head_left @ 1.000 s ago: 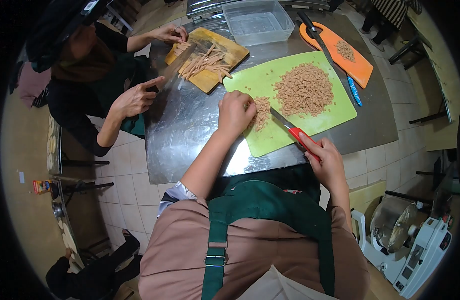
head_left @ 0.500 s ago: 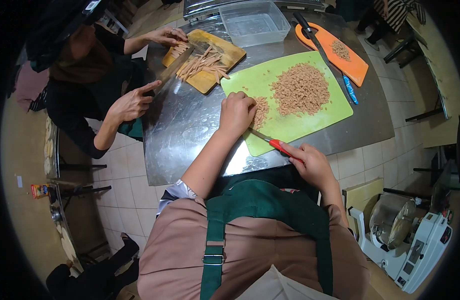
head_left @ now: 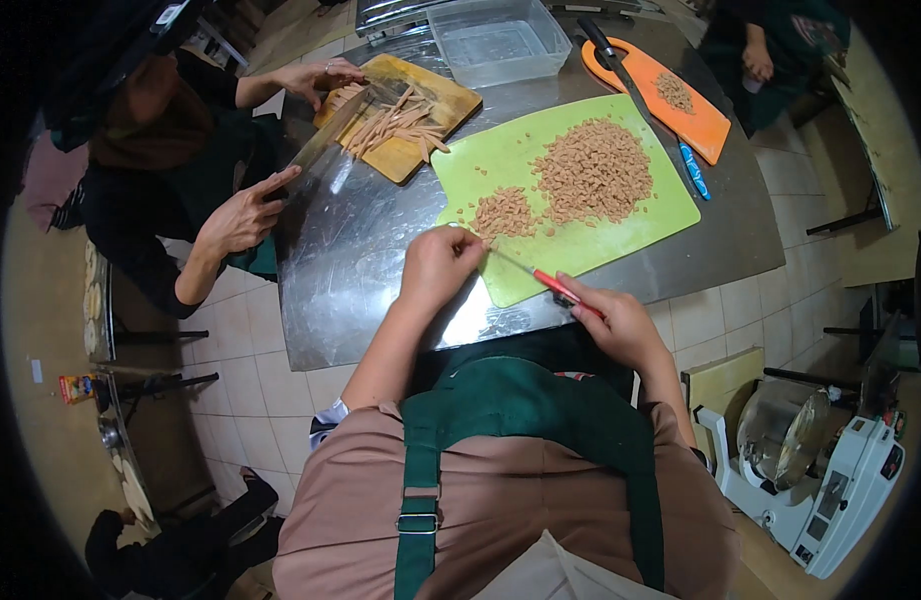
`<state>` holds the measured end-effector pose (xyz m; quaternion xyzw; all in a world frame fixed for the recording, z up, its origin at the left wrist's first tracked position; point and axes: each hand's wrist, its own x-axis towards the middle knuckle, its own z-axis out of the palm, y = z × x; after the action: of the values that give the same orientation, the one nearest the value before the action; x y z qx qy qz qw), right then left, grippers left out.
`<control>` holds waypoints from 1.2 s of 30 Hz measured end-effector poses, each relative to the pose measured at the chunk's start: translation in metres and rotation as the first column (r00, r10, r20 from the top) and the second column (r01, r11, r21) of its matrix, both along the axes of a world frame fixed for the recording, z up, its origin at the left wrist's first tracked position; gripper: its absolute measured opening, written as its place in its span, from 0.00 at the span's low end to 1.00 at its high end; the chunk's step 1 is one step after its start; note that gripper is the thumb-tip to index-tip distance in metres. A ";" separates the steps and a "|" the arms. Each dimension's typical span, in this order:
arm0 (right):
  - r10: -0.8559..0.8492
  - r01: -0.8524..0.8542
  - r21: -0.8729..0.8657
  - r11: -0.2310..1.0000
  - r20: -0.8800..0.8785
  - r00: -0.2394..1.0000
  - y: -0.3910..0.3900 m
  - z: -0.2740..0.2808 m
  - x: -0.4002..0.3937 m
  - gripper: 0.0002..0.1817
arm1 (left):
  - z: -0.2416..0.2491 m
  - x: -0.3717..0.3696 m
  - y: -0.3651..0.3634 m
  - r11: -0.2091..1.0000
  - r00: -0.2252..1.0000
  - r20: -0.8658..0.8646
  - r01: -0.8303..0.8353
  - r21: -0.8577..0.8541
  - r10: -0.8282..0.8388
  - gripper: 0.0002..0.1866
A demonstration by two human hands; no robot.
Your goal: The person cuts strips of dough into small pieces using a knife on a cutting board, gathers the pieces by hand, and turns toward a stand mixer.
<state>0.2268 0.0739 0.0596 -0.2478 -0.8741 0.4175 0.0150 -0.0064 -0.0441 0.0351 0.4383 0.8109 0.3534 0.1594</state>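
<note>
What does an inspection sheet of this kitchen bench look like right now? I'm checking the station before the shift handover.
Surface: steel table, shiny, shared by several people.
Job's things: green board with a big pile of chopped bits and a small pile; red-handled knife.
Clutter: wooden board with strips; orange board with a few bits and a dark-handled knife; clear tub; blue item.
Grips: right hand closed on the knife handle; left hand at the blade tip, by the green board's edge.
Cables: nothing seen.
Surroundings: co-worker's hand holding a long knife; tiled floor; machine at lower right.
</note>
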 end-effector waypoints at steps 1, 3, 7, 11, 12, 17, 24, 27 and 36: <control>0.000 0.000 -0.003 1.000 0.000 1.000 0.000 0.000 -0.001 0.24 | 0.000 0.005 -0.002 0.999 0.999 0.038 0.020 -0.026 -0.019 0.09; -0.106 0.109 0.037 0.993 -0.066 0.992 -0.001 -0.001 -0.001 0.24 | -0.008 0.012 -0.002 0.998 0.994 -0.087 0.068 0.004 -0.067 0.09; -0.056 0.077 0.098 0.992 -0.197 0.979 -0.005 -0.005 0.003 0.26 | -0.019 0.020 0.000 0.999 0.991 -0.136 0.023 0.048 -0.016 0.09; -0.015 0.022 0.127 0.992 -0.054 0.998 -0.018 0.005 0.004 0.26 | -0.023 0.025 -0.003 0.987 0.985 -0.171 -0.010 0.160 0.038 0.09; 0.004 0.002 0.152 0.988 -0.038 0.999 -0.022 0.005 0.004 0.26 | -0.023 0.026 -0.004 0.983 0.983 -0.176 -0.015 0.181 0.048 0.09; 0.023 0.015 0.266 0.964 -0.140 0.990 -0.033 -0.007 0.006 0.32 | -0.030 0.029 -0.005 0.972 0.979 -0.189 -0.026 0.232 0.071 0.08; 0.027 0.020 0.347 0.938 -0.131 0.991 -0.036 -0.013 0.000 0.35 | -0.030 0.029 -0.003 0.975 0.981 -0.179 -0.028 0.222 0.069 0.08; 0.015 0.015 0.321 0.947 -0.091 0.996 -0.035 -0.010 0.001 0.35 | -0.030 0.030 -0.003 0.976 0.977 -0.197 -0.033 0.214 0.076 0.08; -0.040 0.038 0.060 0.998 0.034 0.999 -0.024 0.019 0.008 0.27 | -0.026 0.032 -0.003 0.985 0.969 -0.236 -0.031 0.172 0.072 0.06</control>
<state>0.2347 0.0504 0.0783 -0.2715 -0.8812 0.3867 0.0150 0.0258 -0.0468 0.0090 0.4687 0.8028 0.3683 0.0128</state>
